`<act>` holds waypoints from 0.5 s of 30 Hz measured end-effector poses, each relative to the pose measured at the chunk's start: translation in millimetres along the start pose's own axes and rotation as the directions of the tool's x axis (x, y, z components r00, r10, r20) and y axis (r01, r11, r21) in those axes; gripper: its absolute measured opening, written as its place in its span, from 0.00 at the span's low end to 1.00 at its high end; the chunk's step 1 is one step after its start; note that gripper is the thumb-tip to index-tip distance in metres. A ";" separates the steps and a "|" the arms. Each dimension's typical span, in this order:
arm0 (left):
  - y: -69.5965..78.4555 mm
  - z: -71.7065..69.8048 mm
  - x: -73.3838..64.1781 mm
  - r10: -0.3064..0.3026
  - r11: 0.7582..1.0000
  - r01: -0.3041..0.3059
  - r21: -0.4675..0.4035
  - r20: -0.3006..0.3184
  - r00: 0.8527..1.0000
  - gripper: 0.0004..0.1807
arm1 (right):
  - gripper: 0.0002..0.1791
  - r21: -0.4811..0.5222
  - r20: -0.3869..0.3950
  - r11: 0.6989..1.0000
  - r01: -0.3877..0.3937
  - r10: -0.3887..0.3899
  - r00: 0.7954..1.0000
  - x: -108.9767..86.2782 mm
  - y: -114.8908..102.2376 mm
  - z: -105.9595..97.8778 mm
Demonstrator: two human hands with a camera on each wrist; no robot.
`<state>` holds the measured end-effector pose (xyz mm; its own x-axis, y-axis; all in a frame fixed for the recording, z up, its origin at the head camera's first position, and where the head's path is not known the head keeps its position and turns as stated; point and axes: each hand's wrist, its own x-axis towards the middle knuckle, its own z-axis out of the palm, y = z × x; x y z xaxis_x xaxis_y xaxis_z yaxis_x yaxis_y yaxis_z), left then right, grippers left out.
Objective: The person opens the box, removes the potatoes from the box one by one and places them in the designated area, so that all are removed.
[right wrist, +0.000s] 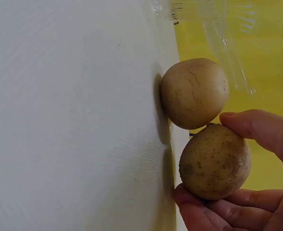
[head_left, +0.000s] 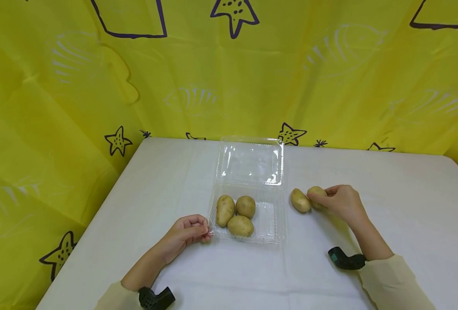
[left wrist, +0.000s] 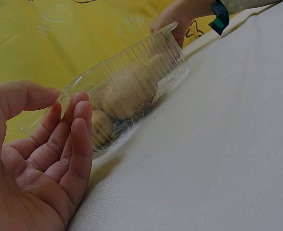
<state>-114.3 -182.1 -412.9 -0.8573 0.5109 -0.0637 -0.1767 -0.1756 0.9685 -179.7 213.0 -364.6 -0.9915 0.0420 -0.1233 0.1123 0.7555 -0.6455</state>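
Note:
A clear plastic clamshell container [head_left: 266,215] lies open on the table with three potatoes [head_left: 225,211] in the left and middle of its base. My left hand [head_left: 190,234] pinches the front left corner of its rim between thumb and fingers; the left wrist view shows the ribbed side wall [left wrist: 132,57] beside the fingertips. To the right of the container, my right hand [head_left: 339,202] grips a potato [right wrist: 215,162], thumb on one side and fingers on the other. Another potato [head_left: 300,200] lies on the table just left of it, near the thumb tip.
The container's hinged lid [head_left: 250,162] stands tipped back behind the base, near the table's far edge. A white cloth covers the table [head_left: 387,185]. Yellow printed curtain [head_left: 229,77] hangs behind and along the left side. Dark wrist cameras [head_left: 347,259] sit on both wrists.

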 end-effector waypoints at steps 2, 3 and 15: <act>0.3 0.1 -0.5 0.003 1.000 -0.003 -0.002 0.001 1.000 0.02 | 0.30 0.002 -0.003 1.000 -0.009 0.009 1.000 -0.6 -0.4 0.7; 0.5 0.1 -0.7 0.004 1.000 -0.004 -0.003 0.002 1.000 0.02 | 0.29 0.001 -0.006 1.000 -0.012 0.012 1.000 -1.0 -1.1 0.9; 0.7 0.3 -1.2 0.017 1.000 -0.017 -0.009 0.012 1.000 0.03 | 0.34 -0.027 -0.036 0.999 -0.029 0.028 0.999 -4.3 -4.3 6.5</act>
<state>-113.2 -182.6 -412.0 -0.8541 0.5183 -0.0445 -0.1668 -0.1919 0.9671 -175.5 205.3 -366.2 -0.9897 0.0867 -0.1138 0.1390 0.7712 -0.6212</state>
